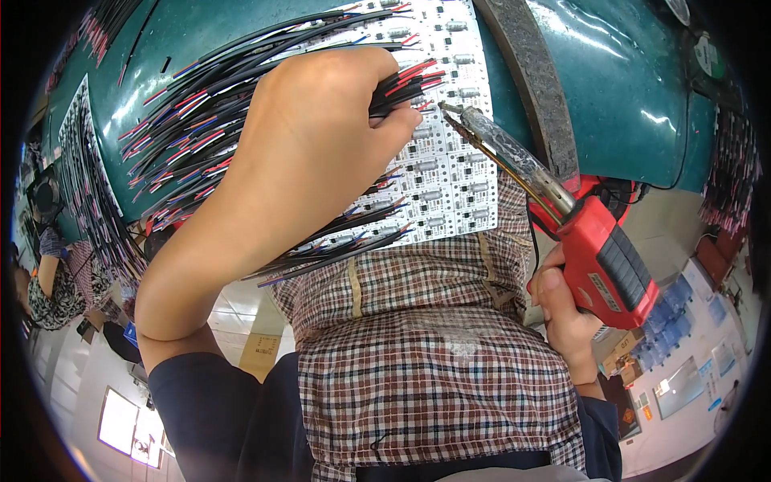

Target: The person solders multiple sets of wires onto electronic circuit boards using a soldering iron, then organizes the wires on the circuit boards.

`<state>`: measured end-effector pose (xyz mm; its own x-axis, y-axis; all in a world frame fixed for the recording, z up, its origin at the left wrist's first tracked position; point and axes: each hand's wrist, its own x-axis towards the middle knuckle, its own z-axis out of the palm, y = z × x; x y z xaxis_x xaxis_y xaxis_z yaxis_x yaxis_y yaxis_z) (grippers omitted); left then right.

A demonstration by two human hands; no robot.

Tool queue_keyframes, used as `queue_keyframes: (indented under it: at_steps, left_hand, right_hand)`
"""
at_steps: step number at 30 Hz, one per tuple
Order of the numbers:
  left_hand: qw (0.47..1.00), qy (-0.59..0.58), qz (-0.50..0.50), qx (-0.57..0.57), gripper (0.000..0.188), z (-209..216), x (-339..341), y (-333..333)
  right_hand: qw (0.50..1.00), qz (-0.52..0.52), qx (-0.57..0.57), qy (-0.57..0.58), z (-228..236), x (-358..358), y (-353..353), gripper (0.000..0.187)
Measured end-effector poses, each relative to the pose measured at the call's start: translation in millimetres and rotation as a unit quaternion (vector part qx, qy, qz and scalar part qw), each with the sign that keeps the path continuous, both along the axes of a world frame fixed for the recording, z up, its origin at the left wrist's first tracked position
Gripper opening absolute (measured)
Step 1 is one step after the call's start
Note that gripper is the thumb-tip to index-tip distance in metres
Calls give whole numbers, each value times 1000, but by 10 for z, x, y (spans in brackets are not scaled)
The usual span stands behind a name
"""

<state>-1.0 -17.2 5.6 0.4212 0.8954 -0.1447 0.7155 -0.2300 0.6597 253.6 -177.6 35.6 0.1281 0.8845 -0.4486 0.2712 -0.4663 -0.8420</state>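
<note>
Circuit boards (440, 181) on green table (614, 120); pale floor (673, 218)

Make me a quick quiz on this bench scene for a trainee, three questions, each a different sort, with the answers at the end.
1. What does the right grip hold?
2. True or false: the left grip is empty.
3. Fill in the blank: in the picture, the dark grey bar lies to the ____ of the white circuit board sheet.

Key:
1. A red soldering gun.
2. False; it holds black wires between thumb and fingers.
3. Right.
</note>
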Motion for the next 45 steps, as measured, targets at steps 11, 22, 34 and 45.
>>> queue_keyframes:
  at_steps: [11, 22, 34, 45]
  left_hand:
    - [1000, 13, -5, 4, 18, 3, 7, 5]
    - [998, 14, -45, -31, 20, 0, -31, 110]
    - [998, 33, -53, 11, 19, 13, -23, 109]
    - [999, 10, -37, -3, 23, 51, 0, 81]
  right_hand:
    - [999, 37, -26, -23, 10, 44, -5, 21]
    - [998, 51, -28, -34, -5, 131, -107, 18]
    - [999, 32, -17, 5, -1, 76, -99, 20]
    - [997, -3, -51, 49, 100, 55, 3, 15]
